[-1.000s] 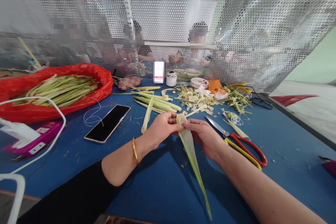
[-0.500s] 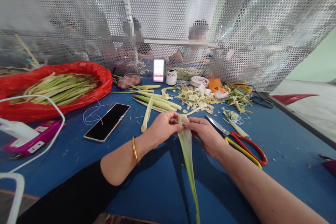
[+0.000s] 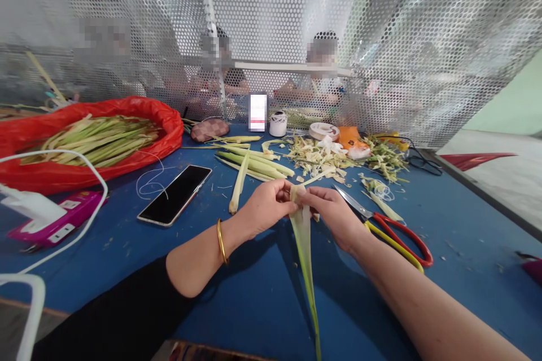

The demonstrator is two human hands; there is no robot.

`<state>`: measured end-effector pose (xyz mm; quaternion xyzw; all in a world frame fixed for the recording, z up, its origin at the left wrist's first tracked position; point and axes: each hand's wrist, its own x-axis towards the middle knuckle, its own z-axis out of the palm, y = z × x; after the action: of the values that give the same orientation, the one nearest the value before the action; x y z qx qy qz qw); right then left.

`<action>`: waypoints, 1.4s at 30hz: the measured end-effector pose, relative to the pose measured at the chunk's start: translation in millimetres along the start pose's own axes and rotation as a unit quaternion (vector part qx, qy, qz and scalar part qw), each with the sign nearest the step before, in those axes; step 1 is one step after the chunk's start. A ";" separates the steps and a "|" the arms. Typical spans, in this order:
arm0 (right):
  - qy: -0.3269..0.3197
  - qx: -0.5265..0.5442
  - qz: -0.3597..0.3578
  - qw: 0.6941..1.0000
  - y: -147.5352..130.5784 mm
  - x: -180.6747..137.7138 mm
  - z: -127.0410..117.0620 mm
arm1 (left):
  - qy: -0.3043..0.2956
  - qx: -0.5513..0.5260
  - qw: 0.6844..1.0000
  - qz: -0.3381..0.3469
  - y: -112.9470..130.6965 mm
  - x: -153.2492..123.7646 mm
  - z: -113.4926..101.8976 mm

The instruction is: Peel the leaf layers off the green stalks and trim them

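My L hand [image 3: 267, 205] & R hand [image 3: 336, 217] meet at the wide end of a pale green leaf [image 3: 304, 251], fingers of both clamped on it. Rest hangs below the fingertips, narrowing twd me over the blue worktop [image 3: 237, 304]. Scissors [image 3: 371, 216] lie just R of my R wrist.

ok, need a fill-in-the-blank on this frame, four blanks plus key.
1. The left hand and right hand pinch a leaf above a ____ table.
2. The bangle circles the ____ wrist.
3. The scissors have one red handle; the other is ____.
4. The bag of leaves is ____.
Missing words: blue; left; yellow; red.
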<state>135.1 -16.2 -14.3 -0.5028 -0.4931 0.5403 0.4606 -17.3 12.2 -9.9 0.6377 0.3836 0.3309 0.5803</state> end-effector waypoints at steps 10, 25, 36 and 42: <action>0.001 0.031 -0.026 0.999 2.5 -0.4 2.4 | 0.061 0.033 0.997 0.019 -8.7 1.3 4.0; -0.011 -0.045 -0.039 0.998 1.4 -3.8 7.5 | 0.145 -0.014 0.989 0.009 -7.0 3.0 3.9; 0.052 -0.183 -0.085 0.978 9.7 -7.7 10.2 | 0.206 0.023 0.978 0.024 -6.8 5.4 -0.4; 0.095 -0.118 -0.091 0.984 9.9 -7.3 11.3 | 0.116 -0.083 0.989 -0.027 -2.7 0.9 6.0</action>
<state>124.3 -25.1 -23.5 -0.5560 -0.5504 0.3842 0.4902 -12.0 10.1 -13.3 0.5336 0.4369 0.4177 0.5915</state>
